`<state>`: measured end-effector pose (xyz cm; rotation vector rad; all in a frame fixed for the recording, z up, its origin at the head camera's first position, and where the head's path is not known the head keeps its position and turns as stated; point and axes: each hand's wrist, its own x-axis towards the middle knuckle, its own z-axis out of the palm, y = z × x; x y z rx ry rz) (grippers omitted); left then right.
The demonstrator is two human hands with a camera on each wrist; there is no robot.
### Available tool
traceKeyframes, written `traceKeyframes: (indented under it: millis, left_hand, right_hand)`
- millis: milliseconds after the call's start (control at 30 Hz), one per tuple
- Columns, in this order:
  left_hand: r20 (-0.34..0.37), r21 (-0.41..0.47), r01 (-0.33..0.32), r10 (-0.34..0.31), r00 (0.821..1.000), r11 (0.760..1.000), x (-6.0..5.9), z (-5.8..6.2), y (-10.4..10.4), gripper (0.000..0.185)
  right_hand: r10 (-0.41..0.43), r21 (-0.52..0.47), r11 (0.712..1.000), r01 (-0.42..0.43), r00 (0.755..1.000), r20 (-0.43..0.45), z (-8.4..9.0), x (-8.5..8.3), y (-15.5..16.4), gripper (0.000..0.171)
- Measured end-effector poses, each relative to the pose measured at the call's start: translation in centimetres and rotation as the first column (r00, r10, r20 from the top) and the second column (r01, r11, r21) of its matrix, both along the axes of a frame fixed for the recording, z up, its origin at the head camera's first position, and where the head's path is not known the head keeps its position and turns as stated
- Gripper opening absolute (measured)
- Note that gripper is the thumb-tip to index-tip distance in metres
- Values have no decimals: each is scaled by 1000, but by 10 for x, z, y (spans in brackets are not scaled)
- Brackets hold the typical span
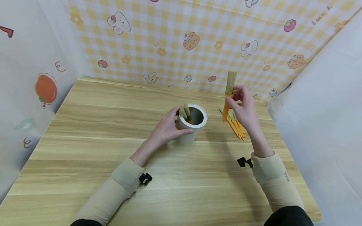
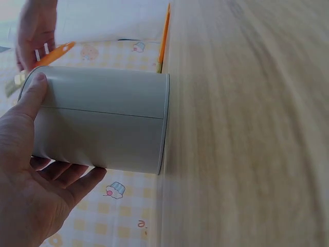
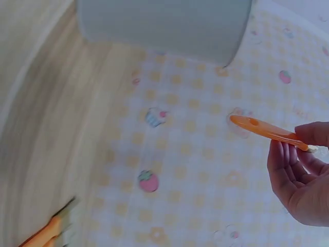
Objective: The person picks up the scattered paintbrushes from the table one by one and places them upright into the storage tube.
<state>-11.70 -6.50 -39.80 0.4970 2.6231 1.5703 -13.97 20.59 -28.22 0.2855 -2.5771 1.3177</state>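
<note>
The counter (image 1: 99, 131) is cut off at the near edge by both sleeves; the grey cup (image 1: 191, 124) stands upright near its middle, its far wall hiding most of a brush (image 1: 186, 113) inside; the left hand (image 1: 167, 128) curls round the cup's left side, thumb on the wall; the right hand (image 1: 245, 108), well apart from the cup, pinches an orange-handled brush (image 1: 228, 94) above the counter, bristles up; spare brushes (image 1: 237, 125) lie partly hidden beneath that hand.
</note>
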Motion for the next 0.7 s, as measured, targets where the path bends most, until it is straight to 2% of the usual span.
traceKeyframes:
  millis: [167, 300, 533, 700]
  left_hand:
    - [-7, -10, 4, -4, 1000, 1000, -1, -2, -2, 106]
    - [-10, -11, 1, -1, 1000, 1000, -1, -2, -3, 105]
    - [12, -12, 5, -5, 1000, 1000, 0, -1, -2, 107]
    - [8, -6, 0, 0, 1000, 1000, 0, -1, -1, 106]
  right_hand:
    - [25, -192, 980, -51, 991, -134, 13, -1, -22, 15]
    - [57, -255, 961, -104, 981, -185, 18, -4, -40, 13]
    - [122, -239, 958, -158, 980, -155, 8, -6, -56, 18]
    - [128, -129, 981, -144, 984, -122, -3, -7, -59, 21]
